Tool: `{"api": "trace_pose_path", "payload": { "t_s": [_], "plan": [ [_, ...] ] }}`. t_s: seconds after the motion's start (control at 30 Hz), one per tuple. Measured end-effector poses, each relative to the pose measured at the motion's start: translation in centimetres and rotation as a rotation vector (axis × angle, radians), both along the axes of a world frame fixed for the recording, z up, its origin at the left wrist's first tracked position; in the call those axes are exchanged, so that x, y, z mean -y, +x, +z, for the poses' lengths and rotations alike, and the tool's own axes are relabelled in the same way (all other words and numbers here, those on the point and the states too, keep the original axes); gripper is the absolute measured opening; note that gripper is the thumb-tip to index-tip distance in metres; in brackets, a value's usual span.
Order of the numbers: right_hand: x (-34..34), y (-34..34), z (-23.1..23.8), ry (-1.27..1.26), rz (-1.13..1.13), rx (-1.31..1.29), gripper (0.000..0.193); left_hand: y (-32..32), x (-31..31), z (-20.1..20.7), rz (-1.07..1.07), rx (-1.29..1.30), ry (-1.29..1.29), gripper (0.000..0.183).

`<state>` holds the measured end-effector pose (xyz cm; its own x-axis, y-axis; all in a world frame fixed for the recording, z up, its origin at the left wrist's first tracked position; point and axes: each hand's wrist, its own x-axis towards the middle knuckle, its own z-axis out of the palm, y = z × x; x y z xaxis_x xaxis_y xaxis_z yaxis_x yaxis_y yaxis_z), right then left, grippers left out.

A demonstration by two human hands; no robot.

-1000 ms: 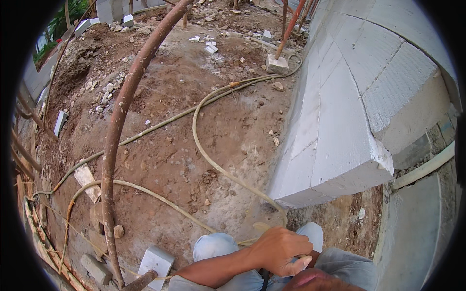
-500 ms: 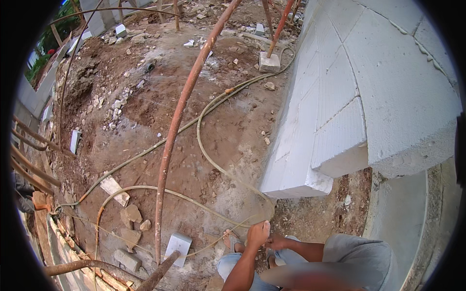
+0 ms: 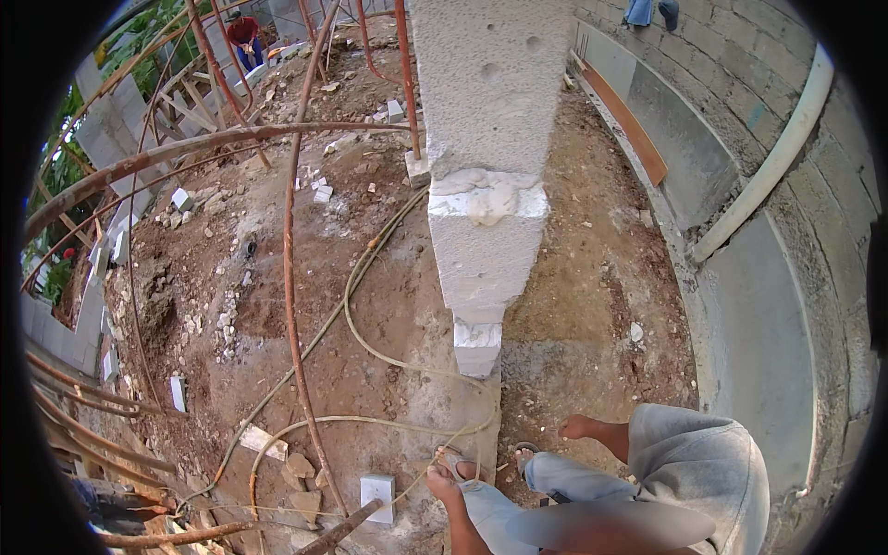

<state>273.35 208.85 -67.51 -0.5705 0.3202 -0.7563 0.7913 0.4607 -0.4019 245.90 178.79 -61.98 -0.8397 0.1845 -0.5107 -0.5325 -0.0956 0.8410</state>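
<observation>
My left hand (image 3: 442, 483) is low in the middle, just in front of my left leg. Its fingers are closed on a thin yellowish cord (image 3: 460, 438), which loops up beside it. Well to the right is my right hand (image 3: 577, 426), out over the bare dirt. Its fingers look curled, and anything inside them is hidden. Beyond my hands stands the narrow end of a white block wall (image 3: 486, 254), stepped at the bottom, with pale mortar (image 3: 488, 194) bulging from a joint. A beige hose (image 3: 356, 324) curves along the ground left of the wall.
Rusty poles (image 3: 292, 240) rise on the left, one by a white block (image 3: 377, 498). Stones (image 3: 301, 476) and rubble lie there. On the right, a pale pipe (image 3: 772, 153) leans along a grey block wall (image 3: 740, 79). Another person (image 3: 244, 41) is far back left.
My hands, close together before, are now apart: the right has gone out to the right, the left stays low. My view has swung to the wall's end and the passage beyond it.
</observation>
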Motion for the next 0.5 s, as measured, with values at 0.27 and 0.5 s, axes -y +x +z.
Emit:
{"api": "trace_pose_path", "payload": {
  "t_s": [0.27,0.5],
  "plan": [
    [1.5,4.2,0.2,0.092,0.365,-0.064,0.044,-3.5,3.5,13.0,0.327,-0.380,0.069,0.045],
    [5.0,1.5,3.5,0.035,-0.015,-0.125,0.047,-2.1,6.7,22.1,0.284,-0.735,-0.084,0.050]
  ]
}}
